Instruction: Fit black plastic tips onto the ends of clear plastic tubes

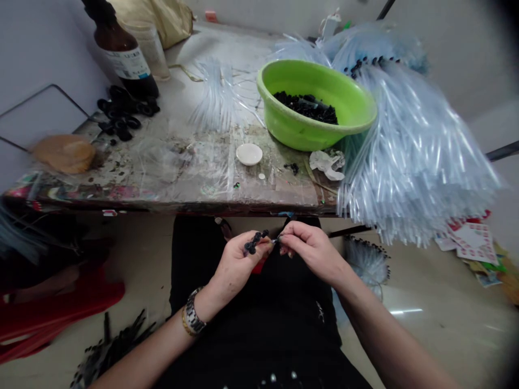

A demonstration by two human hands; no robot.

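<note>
Over the lap, my left hand [239, 262] is closed around several small black parts [255, 242] that stick up past its fingers. Close beside it, my right hand [306, 246] pinches at the tip of my left fingers, where a small dark piece shows; its shape is too small to tell. Above the hands, on the table [267, 194], a small white dish [249, 154] sits near the front edge. Behind it to the right stands a green basin [308, 135] with many black pieces [312, 109] inside.
Bundled clear tubes [413, 156] cover the table's right side and hang over its edge. More clear strips [219, 97] lie at the middle back. A brown bottle [127, 62], black rings [121, 113] and a wooden piece [65, 153] are at left. A red stool [60, 313] stands lower left.
</note>
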